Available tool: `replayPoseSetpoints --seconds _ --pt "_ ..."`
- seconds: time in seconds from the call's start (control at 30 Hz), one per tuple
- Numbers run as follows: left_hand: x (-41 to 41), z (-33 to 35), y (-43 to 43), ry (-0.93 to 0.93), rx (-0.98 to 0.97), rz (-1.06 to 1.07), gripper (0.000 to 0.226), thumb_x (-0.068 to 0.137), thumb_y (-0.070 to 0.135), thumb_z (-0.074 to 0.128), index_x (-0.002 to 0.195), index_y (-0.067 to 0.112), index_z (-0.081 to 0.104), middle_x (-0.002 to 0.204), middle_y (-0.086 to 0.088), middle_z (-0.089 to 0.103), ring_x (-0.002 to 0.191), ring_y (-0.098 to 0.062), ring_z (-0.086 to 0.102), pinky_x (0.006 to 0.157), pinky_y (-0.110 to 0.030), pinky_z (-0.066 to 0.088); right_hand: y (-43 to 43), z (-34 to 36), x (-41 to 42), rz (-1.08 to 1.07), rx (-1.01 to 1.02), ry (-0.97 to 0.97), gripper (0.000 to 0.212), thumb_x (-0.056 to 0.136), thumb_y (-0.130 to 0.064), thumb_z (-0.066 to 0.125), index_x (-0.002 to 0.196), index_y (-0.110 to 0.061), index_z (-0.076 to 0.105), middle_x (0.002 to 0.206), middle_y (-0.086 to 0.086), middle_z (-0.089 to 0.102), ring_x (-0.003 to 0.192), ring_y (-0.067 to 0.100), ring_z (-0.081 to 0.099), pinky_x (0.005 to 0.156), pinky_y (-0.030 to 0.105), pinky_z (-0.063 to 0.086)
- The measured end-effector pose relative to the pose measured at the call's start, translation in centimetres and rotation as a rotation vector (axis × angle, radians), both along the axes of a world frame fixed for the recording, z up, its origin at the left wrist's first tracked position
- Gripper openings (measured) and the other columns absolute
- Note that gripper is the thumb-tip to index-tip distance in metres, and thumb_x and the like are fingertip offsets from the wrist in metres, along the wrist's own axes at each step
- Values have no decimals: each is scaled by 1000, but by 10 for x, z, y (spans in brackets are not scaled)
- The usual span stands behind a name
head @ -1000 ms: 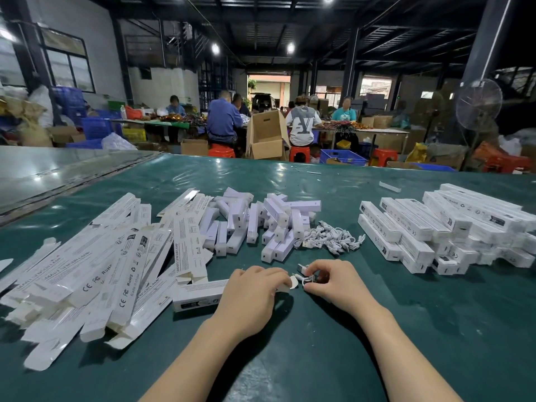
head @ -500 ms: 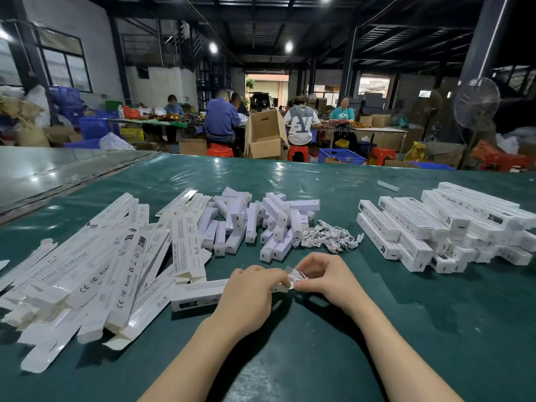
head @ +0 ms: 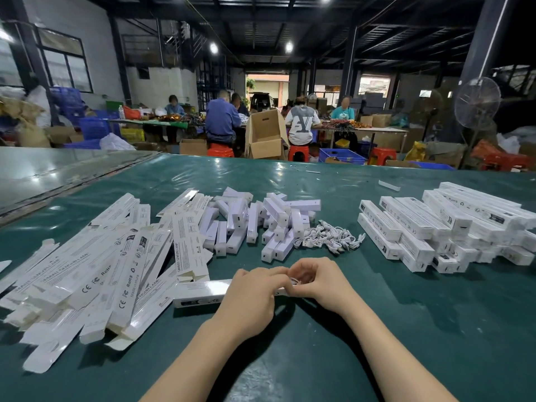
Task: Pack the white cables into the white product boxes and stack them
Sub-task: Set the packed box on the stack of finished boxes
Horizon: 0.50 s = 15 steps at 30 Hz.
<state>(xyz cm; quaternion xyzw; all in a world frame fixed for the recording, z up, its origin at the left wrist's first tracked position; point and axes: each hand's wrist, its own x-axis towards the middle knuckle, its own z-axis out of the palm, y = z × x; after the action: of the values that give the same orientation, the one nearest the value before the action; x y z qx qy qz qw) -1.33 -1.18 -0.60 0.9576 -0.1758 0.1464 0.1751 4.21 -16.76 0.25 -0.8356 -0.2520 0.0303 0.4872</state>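
A long white product box (head: 200, 293) lies flat on the green table, its right end under my hands. My left hand (head: 249, 297) grips that end of the box. My right hand (head: 316, 281) curls its fingers against the box's open end and pinches a small coiled white cable (head: 295, 281), mostly hidden by the fingers. A loose pile of white cables (head: 327, 236) sits just beyond my hands. Packed white boxes (head: 443, 224) are stacked at the right.
Flat unfolded box sleeves (head: 95, 268) spread over the table's left side. A heap of short white lamp units (head: 261, 221) lies in the middle. People work at tables beyond the far edge. A standing fan (head: 477, 103) is at the right.
My right hand has moved left to the box's open end with the cable, and the two hands have closed together over it. The box stayed where it was.
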Motion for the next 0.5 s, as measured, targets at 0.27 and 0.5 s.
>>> replayPoseSetpoints --seconds 0.27,0.5 --pt "-1 4 8 -13 68 301 40 84 34 50 123 32 47 121 12 57 112 -15 51 89 -31 33 10 0 -1 13 -145 -117 35 68 4 69 66 -28 56 63 -10 57 58 3 49 59 9 38" --pt "-2 9 17 -25 -48 168 24 84 30 56 106 25 63 102 10 66 97 -11 55 77 -23 36 10 -2 -2 -60 -53 -86 37 67 5 69 60 -29 56 56 -14 57 49 -7 50 55 7 38"
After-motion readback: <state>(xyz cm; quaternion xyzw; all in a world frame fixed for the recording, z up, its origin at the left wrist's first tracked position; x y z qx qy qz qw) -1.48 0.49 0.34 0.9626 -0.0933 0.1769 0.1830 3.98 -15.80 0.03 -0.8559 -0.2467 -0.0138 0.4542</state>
